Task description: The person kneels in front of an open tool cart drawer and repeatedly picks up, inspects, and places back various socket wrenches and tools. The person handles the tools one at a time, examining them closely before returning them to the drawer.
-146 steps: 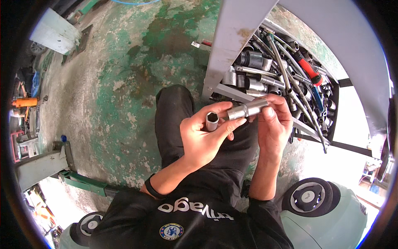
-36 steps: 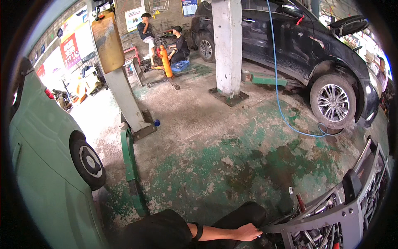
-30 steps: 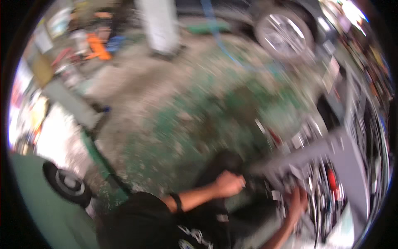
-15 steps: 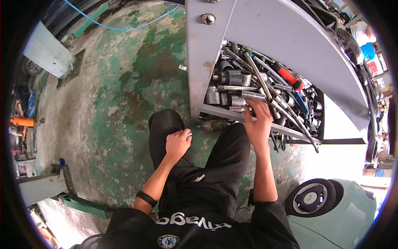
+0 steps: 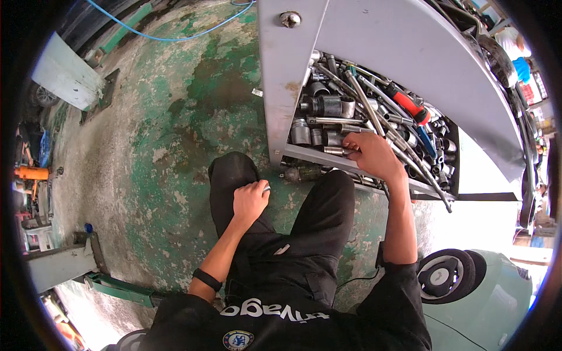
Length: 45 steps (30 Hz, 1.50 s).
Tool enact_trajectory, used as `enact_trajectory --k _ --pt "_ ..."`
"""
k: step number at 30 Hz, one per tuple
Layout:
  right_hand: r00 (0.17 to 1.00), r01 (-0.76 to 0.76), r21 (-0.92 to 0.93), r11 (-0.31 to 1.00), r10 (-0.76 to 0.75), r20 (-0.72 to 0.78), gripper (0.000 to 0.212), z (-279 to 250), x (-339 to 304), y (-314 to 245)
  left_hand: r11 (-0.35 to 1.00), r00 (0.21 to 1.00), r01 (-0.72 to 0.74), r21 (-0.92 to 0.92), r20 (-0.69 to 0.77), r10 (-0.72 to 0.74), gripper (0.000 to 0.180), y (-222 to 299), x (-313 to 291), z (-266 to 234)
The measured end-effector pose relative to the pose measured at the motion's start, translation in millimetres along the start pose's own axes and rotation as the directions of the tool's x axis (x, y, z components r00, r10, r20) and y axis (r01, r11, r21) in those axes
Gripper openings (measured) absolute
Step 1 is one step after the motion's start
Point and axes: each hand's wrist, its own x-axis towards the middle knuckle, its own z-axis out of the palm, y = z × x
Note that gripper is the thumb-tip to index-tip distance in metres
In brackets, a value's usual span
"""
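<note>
My left hand is closed around a small silver metal piece, over my left knee. Only its end shows, so its kind is hard to make out. At the near edge of an open tool drawer, my right hand reaches in with bent fingers, thumb and forefinger apart. Its fingertips are by a large steel socket and a slim chrome socket; whether they touch is unclear. Several sockets, long bars and a red-handled tool lie jumbled in the drawer.
The drawer belongs to a grey metal cabinet. Below it, a power tool lies near my knees. A steering wheel rests at the lower right. Left stand a pale post and a green lift arm. A blue hose crosses the floor.
My right hand has turned, its wrist and forearm swinging to the right, with the fingertips now pointing left over the near sockets. My left hand stays closed in the same place.
</note>
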Motion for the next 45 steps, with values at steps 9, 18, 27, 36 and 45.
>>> enact_trajectory --k 9,18,27,36,45 --pt "0.884 0.034 0.599 0.800 0.255 -0.392 0.022 10.9 -43.5 -41.7 0.247 0.864 0.502 -0.829 0.492 -0.105 0.025 82.3 57.0 -94.6" --pt "0.731 0.348 0.826 0.443 0.424 -0.535 0.021 28.1 -70.9 -84.8 0.043 0.956 0.238 -0.970 0.226 -0.185 0.019 140.1 76.7 -141.2" --pt "0.750 0.441 0.789 0.427 0.307 -0.586 0.016 34.1 -81.0 -89.7 -0.011 0.961 0.257 -0.966 0.257 -0.099 0.021 138.0 65.6 -143.4" --pt "0.837 0.296 0.911 0.288 0.381 -0.392 0.020 33.6 -83.6 -100.3 0.116 0.952 0.278 -0.954 0.257 -0.166 0.020 128.7 62.0 -153.9" --pt "0.834 0.296 0.919 0.261 0.398 -0.382 0.011 28.8 -84.1 -105.3 0.238 0.967 0.237 -0.942 0.207 -0.147 0.017 126.6 60.4 -155.5"
